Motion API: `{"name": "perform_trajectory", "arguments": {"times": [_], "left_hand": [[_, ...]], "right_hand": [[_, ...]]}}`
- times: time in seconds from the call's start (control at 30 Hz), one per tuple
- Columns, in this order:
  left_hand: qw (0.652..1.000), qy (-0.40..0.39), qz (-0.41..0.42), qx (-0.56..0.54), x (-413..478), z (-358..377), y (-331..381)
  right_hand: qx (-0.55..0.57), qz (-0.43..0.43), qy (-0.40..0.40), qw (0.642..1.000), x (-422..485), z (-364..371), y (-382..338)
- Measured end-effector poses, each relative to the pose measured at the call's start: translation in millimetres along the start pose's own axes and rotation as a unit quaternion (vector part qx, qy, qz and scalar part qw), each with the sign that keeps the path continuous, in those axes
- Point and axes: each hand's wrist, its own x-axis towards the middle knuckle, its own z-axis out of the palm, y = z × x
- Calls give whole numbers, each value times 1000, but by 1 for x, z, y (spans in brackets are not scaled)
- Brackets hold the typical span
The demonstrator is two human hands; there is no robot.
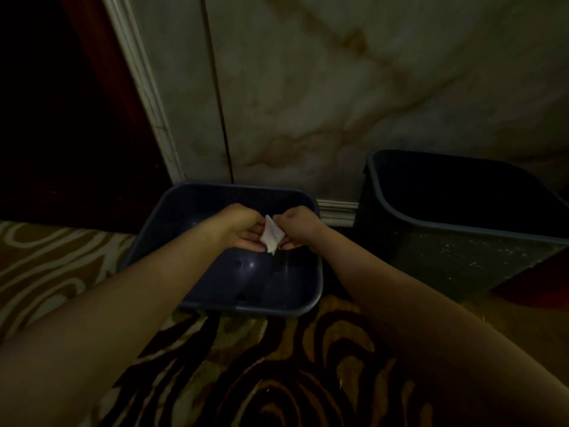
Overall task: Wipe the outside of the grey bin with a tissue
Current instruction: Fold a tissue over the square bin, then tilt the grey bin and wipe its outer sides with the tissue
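A small white tissue (271,235) is pinched between my left hand (243,230) and my right hand (297,230), both held over the open top of a dark blue bin (304,298) in the middle of the floor. A grey bin (462,257) with pale specks on its near wall stands to the right, apart from both hands. The light is dim.
A marbled wall panel (338,87) with a white skirting (337,212) rises behind the bins. A dark wooden door frame (77,118) fills the left. The floor carries a brown and cream swirl-patterned carpet (246,365).
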Motion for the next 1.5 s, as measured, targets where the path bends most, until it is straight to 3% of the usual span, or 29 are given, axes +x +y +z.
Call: {"name": "perform_trajectory", "arguments": {"times": [0.2, 0.33, 0.4, 0.47, 0.6, 0.67, 0.8, 0.9, 1.0, 1.27, 1.4, 1.5], "left_hand": [[999, -47, -18, -18, -24, 13, 19], [987, 25, 54, 152, -40, 19, 37], [952, 80, 154, 252, -49, 29, 51], [892, 105, 293, 328, -62, 49, 67], [782, 28, 489, 385, -94, 121, 90], [746, -36, 508, 429, -99, 162, 91], [710, -143, 441, 530, -89, 214, 87], [711, -151, 414, 547, -76, 226, 85], [711, -147, 413, 550, -66, 227, 83], [724, -68, 474, 497, -61, 232, 86], [755, -43, 483, 441, -69, 225, 101], [809, -46, 455, 369, -71, 213, 106]], "right_hand": [[-25, -11, 24, 999, -18, -18, -3], [-28, -3, 52, 998, -32, -37, 5], [-42, 3, 66, 997, -42, -45, 11], [-36, 10, 78, 996, -56, -51, 17], [-23, 22, 104, 994, -87, -67, 30], [-35, 28, 112, 993, -101, -79, 36], [-38, 27, 108, 993, -124, -100, 58], [10, 41, 151, 988, -135, -108, 80], [36, 72, 146, 986, -145, -116, 98], [130, 103, 195, 967, -199, -149, 121], [124, 36, 272, 954, -228, -175, 111], [130, -26, 328, 935, -241, -197, 94]]}}
